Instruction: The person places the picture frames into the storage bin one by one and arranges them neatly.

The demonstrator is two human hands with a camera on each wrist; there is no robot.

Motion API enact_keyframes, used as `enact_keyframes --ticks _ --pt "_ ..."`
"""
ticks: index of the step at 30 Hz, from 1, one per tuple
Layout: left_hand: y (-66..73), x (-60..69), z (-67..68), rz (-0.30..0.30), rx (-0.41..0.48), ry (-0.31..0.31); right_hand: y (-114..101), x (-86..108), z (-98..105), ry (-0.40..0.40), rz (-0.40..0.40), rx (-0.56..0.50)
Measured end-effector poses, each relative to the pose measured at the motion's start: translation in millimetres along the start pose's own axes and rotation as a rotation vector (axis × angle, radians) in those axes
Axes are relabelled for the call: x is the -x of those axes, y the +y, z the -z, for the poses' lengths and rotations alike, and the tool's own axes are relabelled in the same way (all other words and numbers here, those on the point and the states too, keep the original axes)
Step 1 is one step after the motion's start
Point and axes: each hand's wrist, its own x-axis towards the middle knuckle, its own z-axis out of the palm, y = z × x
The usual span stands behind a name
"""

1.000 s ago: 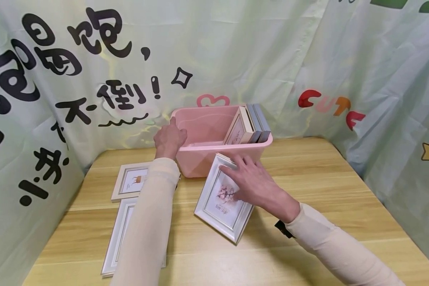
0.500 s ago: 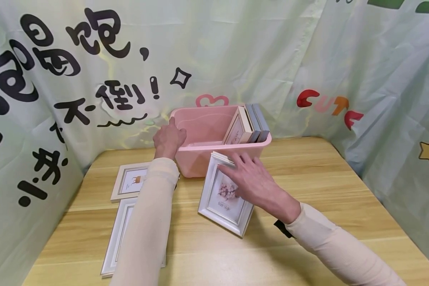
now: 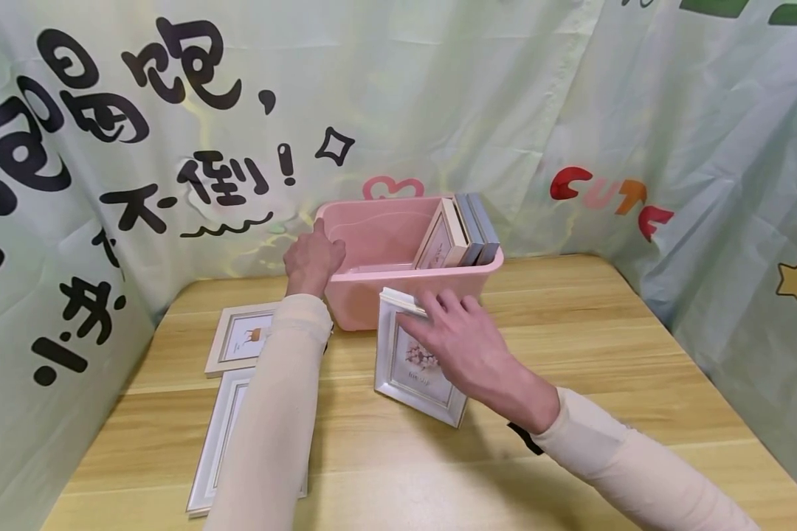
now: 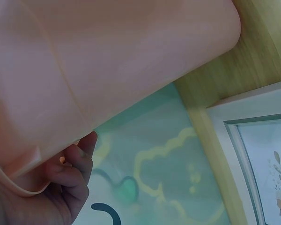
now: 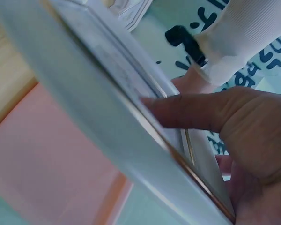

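My left hand (image 3: 314,262) grips the left end of a pink plastic bin (image 3: 355,299). In the left wrist view, the fingers of that hand (image 4: 68,183) curl around the bin's rim. Just in front of the bin, my right hand (image 3: 471,350) holds a white picture frame (image 3: 401,376) with a pink blossom print. It stands tilted, its front turned toward me. The right wrist view has the thumb (image 5: 192,110) on the front of the picture frame (image 5: 93,112), and other fingers are mostly hidden behind it.
Inside the bin's right end stand a cream picture frame (image 3: 453,240) and two blue-grey ones (image 3: 481,228). On the wooden table (image 3: 571,332) at left lie a cream frame (image 3: 222,346) and a white frame (image 3: 206,464), partly behind my left arm. A printed curtain (image 3: 438,96) hangs behind.
My right hand has turned the white picture frame more upright, and its lower edge has swung up and toward the bin. My left hand has stayed on the bin's rim.
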Motion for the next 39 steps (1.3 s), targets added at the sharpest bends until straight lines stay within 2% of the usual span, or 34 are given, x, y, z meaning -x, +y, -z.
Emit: enact_keyframes --ticks 5,9,16,27,39 --pt "0.7 0.5 0.6 -0.005 -0.002 -0.001 -6.1 1.3 8.5 0.021 0.035 0.023" --pt "0.0 0.9 0.4 -0.007 -0.011 -0.006 -6.3 0.8 12.5 0.017 0.043 -0.036" --pt "-0.6 1.5 -0.6 -0.005 -0.019 -0.009 2.2 -7.1 16.4 -0.067 0.042 -0.208" --pt "-0.3 1.3 0.8 -0.013 -0.012 0.006 12.3 -19.9 25.0 -0.215 0.063 -0.377" --pt "0.2 2.6 2.0 -0.012 0.003 -0.007 15.0 -20.4 30.0 -0.265 0.044 -0.436"
